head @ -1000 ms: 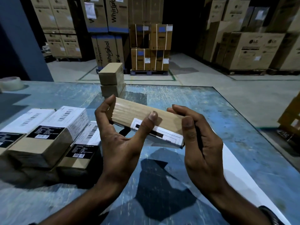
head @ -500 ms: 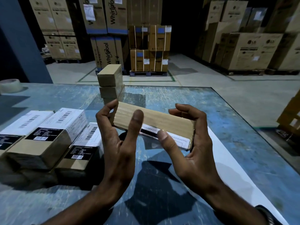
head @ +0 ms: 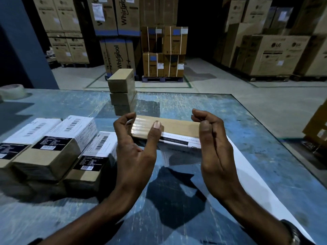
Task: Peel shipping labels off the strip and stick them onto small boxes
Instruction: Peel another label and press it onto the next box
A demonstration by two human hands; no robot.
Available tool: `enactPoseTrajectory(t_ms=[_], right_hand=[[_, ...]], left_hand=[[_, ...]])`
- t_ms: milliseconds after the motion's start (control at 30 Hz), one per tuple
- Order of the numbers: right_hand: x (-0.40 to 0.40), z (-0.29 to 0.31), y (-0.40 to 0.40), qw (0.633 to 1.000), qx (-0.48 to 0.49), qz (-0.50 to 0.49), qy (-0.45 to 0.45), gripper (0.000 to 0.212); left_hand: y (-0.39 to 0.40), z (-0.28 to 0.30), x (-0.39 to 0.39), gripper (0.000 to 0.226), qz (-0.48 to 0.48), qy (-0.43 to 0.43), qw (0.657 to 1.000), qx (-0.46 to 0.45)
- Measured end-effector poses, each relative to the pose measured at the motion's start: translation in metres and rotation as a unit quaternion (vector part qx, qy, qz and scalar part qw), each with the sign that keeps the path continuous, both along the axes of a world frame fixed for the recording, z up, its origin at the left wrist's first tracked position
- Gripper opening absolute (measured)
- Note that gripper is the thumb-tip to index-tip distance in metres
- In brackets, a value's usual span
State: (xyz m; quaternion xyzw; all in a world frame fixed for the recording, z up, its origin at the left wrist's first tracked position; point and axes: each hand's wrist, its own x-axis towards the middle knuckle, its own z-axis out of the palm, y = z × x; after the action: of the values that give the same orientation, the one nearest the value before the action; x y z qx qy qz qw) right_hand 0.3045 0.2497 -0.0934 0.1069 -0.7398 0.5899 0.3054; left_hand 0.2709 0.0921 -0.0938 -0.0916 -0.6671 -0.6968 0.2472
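Observation:
I hold a small brown box (head: 177, 127) above the blue table (head: 265, 156), lengthwise between both hands. My left hand (head: 134, 152) grips its left end, thumb pressed on the near face. My right hand (head: 214, 149) grips its right end. A white shipping label (head: 178, 138) with a black band wraps the box's lower near edge. A white strip of label backing (head: 251, 175) lies on the table under my right hand. Three labelled boxes (head: 58, 149) lie at the left. A stack of plain brown boxes (head: 122, 92) stands behind.
A roll of clear tape (head: 12, 91) sits at the table's far left. The table's right edge runs diagonally, with floor beyond. Large appliance cartons (head: 265, 53) on pallets fill the background. A blue pillar (head: 23, 41) stands at the left.
The box has been tilted so its top face shows more and the label sits lower. My right thumb has left the label and now grips the box's right end.

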Motion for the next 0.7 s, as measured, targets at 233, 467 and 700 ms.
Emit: enactPoseTrajectory(t_ms=[233, 467, 700], right_hand=[[-0.0004, 0.0001, -0.0004, 0.999, 0.04, -0.015, -0.01, 0.069], [0.0019, 0.0035, -0.0001, 1.0, 0.023, 0.0, 0.004, 0.044], [-0.0044, -0.0013, 0.0077, 0.998, 0.054, 0.014, -0.025, 0.031]], left_hand=[[0.0039, -0.0011, 0.005, 0.072, 0.007, 0.004, 1.0, -0.003], [0.0039, -0.0032, 0.0022, 0.065, 0.011, -0.025, 0.999, 0.017], [-0.0044, -0.0042, -0.0042, 0.049, 0.017, -0.024, 0.999, 0.017]])
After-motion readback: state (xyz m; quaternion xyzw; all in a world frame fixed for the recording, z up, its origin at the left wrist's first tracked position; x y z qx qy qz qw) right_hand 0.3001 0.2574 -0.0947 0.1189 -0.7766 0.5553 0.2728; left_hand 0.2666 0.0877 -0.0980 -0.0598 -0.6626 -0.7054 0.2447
